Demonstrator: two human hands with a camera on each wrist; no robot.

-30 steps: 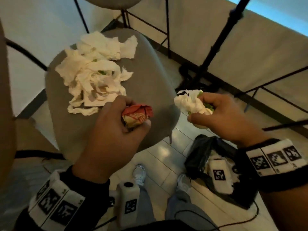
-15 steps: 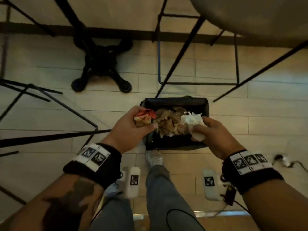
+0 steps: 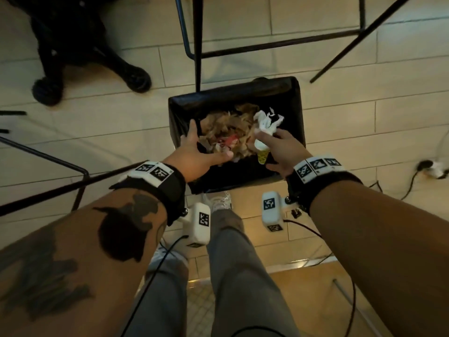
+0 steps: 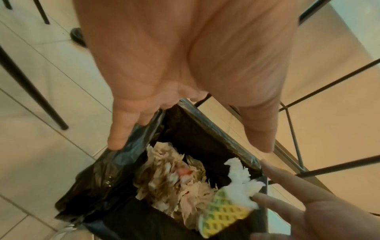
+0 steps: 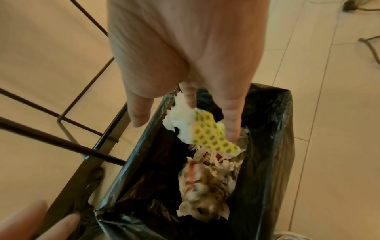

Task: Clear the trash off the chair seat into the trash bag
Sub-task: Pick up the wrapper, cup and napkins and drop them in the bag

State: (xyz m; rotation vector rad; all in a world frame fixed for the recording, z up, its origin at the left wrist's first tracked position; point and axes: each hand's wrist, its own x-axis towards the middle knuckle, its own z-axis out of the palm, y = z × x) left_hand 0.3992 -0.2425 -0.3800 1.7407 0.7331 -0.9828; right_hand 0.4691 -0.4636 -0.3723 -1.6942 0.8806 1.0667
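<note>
Two hands over a black trash bag [image 3: 295, 113] lining a rectangular bin on pale floor tiles [image 3: 97, 122]. Left hand [image 3: 196, 152]: fingers spread and straight, palm down above the bag's near left corner, holding nothing. Right hand [image 3: 283, 148]: fingers extended, tips touching a crumpled white tissue wad [image 3: 264, 122] joined to a yellow paper piece with a green lattice print [image 3: 262, 154]; whether pinched or just let go, cannot tell. Wad above the bag's right half, not yet among the contents.

Bag film glossy, thin, wrinkled, folded over the bin rim. Inside: a heap of crushed brownish-white napkins [image 3: 228, 127], soft and ragged at the edges, with a red wrapper [image 3: 230, 141] lying on top near the middle.

Head view only: both forearms with black wrist straps bearing square-coded markers, grey trouser legs, a white shoe just beside the bin, thin black metal furniture legs [image 3: 194, 40], a black star-shaped stand base [image 3: 73, 45].

Left-wrist view only: open left palm, creased, with the yellow piece seen as a cone-like shape [image 4: 224, 214].

Right-wrist view only: green dots on the yellow paper [image 5: 211, 134]; red streaks on the napkins deeper in the bag.
</note>
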